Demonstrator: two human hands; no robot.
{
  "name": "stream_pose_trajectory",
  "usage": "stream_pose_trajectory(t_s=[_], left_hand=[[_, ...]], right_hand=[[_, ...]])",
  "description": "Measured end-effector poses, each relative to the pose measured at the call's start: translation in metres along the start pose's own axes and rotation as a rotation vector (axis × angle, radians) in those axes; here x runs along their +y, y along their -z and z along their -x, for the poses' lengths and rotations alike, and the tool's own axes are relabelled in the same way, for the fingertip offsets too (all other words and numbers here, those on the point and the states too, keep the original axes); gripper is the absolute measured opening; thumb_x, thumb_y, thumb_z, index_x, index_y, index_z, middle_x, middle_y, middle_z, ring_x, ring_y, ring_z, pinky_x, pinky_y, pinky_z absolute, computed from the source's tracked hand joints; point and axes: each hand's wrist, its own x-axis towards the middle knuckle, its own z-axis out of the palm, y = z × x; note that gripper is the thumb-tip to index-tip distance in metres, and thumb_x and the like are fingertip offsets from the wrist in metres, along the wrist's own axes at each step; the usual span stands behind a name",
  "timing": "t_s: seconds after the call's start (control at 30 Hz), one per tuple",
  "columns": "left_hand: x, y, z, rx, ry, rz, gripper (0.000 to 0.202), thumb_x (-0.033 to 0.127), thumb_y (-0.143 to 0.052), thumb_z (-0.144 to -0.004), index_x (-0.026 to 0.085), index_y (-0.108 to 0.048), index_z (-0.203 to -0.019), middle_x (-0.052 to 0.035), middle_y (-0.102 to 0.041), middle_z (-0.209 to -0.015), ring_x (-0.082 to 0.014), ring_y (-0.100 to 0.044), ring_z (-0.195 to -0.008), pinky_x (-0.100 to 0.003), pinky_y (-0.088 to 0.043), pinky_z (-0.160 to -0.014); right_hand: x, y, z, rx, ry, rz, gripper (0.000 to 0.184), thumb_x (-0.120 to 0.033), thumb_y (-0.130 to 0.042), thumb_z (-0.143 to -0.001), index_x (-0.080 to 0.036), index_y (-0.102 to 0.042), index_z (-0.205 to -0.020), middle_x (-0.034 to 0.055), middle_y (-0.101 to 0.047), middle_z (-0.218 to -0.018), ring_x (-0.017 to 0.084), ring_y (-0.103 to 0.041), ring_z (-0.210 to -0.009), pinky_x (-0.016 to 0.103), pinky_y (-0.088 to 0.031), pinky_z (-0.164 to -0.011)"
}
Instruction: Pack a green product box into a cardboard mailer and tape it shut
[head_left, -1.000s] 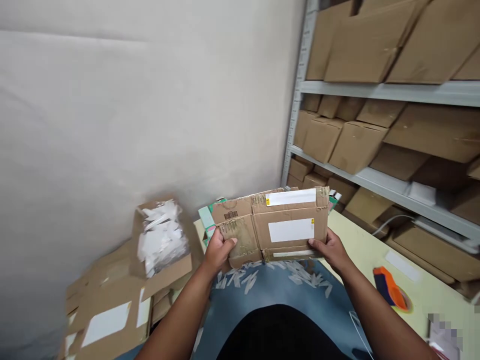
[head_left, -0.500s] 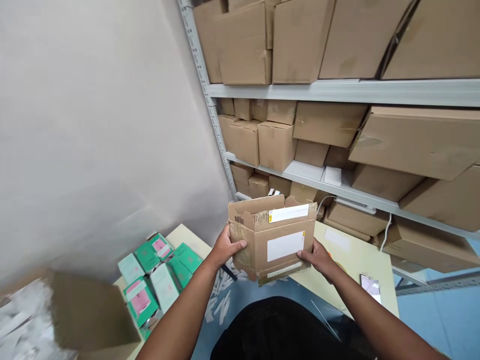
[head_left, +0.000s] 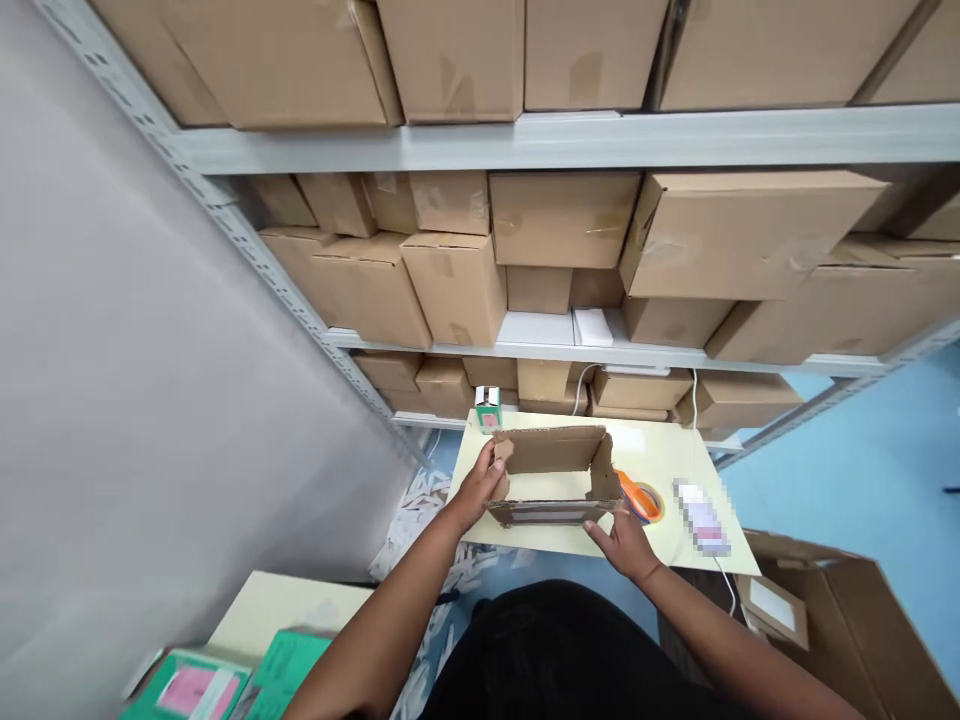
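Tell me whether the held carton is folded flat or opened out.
Opened out: the carton is spread into a hollow frame, with the pale table showing through its middle.

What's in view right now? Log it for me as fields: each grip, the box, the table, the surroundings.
Left grip: holding the left end of the cardboard box
Right grip: holding its near right corner
Box state: open top and bottom, tabletop visible through it
Table: orange tape dispenser and a pixelated item to the right; small green carton past the far left corner
Background: shelf rack loaded with brown boxes
Floor: white strips
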Motion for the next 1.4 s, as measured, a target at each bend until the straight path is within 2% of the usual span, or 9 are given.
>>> stream_pose_trajectory(t_s=[0.13,0.37,0.47,0.6,0.87,1.0,1.1,1.23,1.4], left_hand=[[-0.03,0.012,-0.035,-0.011,0.053,-0.061,0.076,0.068,-0.058,-0.088,0.019,-0.044,-0.144,-0.0148,-0.062,-0.14,-0.0285,-0.058,-0.131,-0.044,-0.045,-0.111],[-0.075,0.005,-0.076,-0.113,0.059,-0.164,0.064,0.057,-0.064,-0.088,0.018,-0.05,-0.136,-0.0156,-0.067,-0.131,-0.0283,-0.065,-0.121,-0.043,-0.05,-0.105],[-0.088,-0.006,-0.08,-0.199,-0.004,-0.282,0.068,0.048,-0.066,-0.089,0.018,-0.044,-0.146,-0.0158,-0.061,-0.142,-0.0284,-0.059,-0.131,-0.044,-0.043,-0.114],[-0.1,-0.017,-0.082,-0.14,-0.17,-0.484,0.072,0.035,-0.066,-0.089,0.021,-0.038,-0.154,-0.0146,-0.041,-0.161,-0.0282,-0.039,-0.149,-0.046,-0.032,-0.124],[-0.108,-0.012,-0.085,0.056,-0.413,-0.735,0.047,0.023,-0.067,-0.088,0.022,-0.059,-0.133,-0.0114,-0.06,-0.137,-0.0274,-0.054,-0.133,-0.046,-0.047,-0.115],[-0.11,-0.009,-0.084,0.052,-0.414,-0.746,0.028,0.024,-0.061,-0.092,0.022,-0.068,-0.119,-0.0105,-0.064,-0.133,-0.026,-0.059,-0.127,-0.045,-0.049,-0.114],[-0.112,-0.008,-0.085,0.017,-0.393,-0.716,0.03,0.031,-0.062,-0.094,0.022,-0.071,-0.121,-0.0106,-0.062,-0.14,-0.0262,-0.059,-0.13,-0.045,-0.048,-0.116],[-0.11,-0.006,-0.084,-0.033,-0.341,-0.604,0.035,0.038,-0.051,-0.101,0.021,-0.072,-0.124,-0.0102,-0.061,-0.145,-0.0251,-0.057,-0.135,-0.046,-0.046,-0.119],[-0.106,-0.005,-0.076,-0.088,-0.354,-0.485,0.043,0.039,-0.039,-0.106,0.018,-0.068,-0.131,-0.0124,-0.056,-0.151,-0.0258,-0.053,-0.14,-0.049,-0.044,-0.12]], right_hand=[[-0.003,-0.013,0.004,0.018,-0.119,-0.146,0.07,-0.075,-0.04,-0.094,-0.022,-0.061,-0.134,0.0144,-0.066,-0.133,0.032,-0.053,-0.136,0.054,-0.038,-0.118],[-0.011,-0.007,-0.021,0.071,-0.448,-0.266,0.074,-0.081,-0.026,-0.093,-0.022,-0.066,-0.114,0.0108,-0.072,-0.111,0.029,-0.066,-0.112,0.046,-0.054,-0.096],[-0.006,-0.005,-0.036,0.191,-0.419,-0.07,0.057,-0.075,-0.045,-0.09,-0.022,-0.061,-0.106,0.0082,-0.069,-0.105,0.027,-0.064,-0.105,0.044,-0.053,-0.097],[0.014,-0.011,-0.051,0.281,-0.316,0.061,0.051,-0.064,-0.058,-0.086,-0.021,-0.054,-0.112,0.0095,-0.063,-0.11,0.026,-0.062,-0.102,0.044,-0.052,-0.096],[0.039,-0.014,-0.087,0.238,-0.169,0.08,0.02,-0.042,-0.061,-0.085,-0.023,-0.064,-0.084,0.0076,-0.061,-0.102,0.024,-0.06,-0.09,0.043,-0.053,-0.089],[0.043,0.008,-0.065,0.098,-0.162,-0.168,0.038,-0.045,-0.046,-0.097,-0.025,-0.075,-0.108,0.0111,-0.066,-0.131,0.03,-0.059,-0.125,0.046,-0.053,-0.099],[0.045,0.015,-0.028,-0.046,-0.1,-0.16,0.051,-0.051,-0.045,-0.1,-0.027,-0.057,-0.144,0.0104,-0.05,-0.156,0.031,-0.047,-0.142,0.047,-0.051,-0.105],[0.043,-0.004,-0.012,0.05,-0.102,0.053,0.06,-0.053,-0.054,-0.098,-0.021,-0.045,-0.148,0.0189,-0.052,-0.148,0.031,-0.058,-0.125,0.048,-0.054,-0.098],[0.036,-0.033,-0.046,0.254,-0.185,0.283,0.052,-0.056,-0.052,-0.096,-0.017,-0.051,-0.131,0.0172,-0.064,-0.118,0.03,-0.064,-0.097,0.049,-0.054,-0.091]])
